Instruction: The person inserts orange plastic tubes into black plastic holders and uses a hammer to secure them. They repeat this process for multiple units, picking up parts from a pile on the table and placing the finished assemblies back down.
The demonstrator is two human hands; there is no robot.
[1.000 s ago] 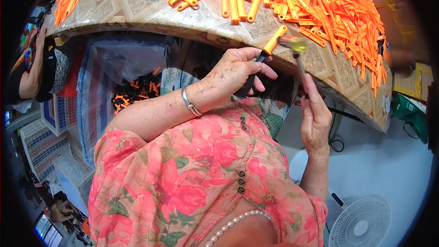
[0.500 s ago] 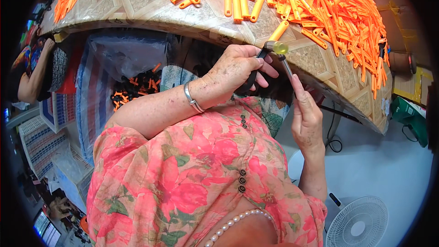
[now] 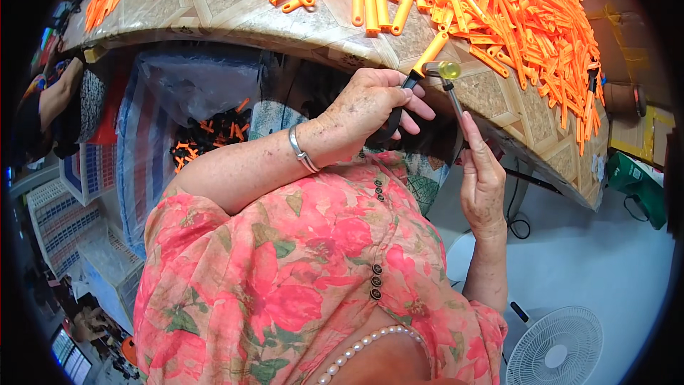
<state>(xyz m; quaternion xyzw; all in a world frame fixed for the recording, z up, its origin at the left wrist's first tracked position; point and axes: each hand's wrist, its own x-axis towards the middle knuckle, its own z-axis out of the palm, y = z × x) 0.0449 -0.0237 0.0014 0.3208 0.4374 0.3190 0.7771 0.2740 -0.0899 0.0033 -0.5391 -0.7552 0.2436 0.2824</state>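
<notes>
patterned table (image 3: 235,0) heaped with orange pieces (image 3: 513,25): my left fingers (image 3: 397,97) clamp the black part of an orange-and-black handle (image 3: 429,55) at the table's edge, likely light, stiff, slick, best held there, while my right fingers (image 3: 479,146) grip a yellow-tipped hammer (image 3: 450,90).

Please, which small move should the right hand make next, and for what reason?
Perhaps a light tap with the hammer on the orange handle. The right hand holds the hammer with its head close beside the handle, while the left hand grips the black part at its end. Whether head and handle touch, I cannot tell.
</notes>
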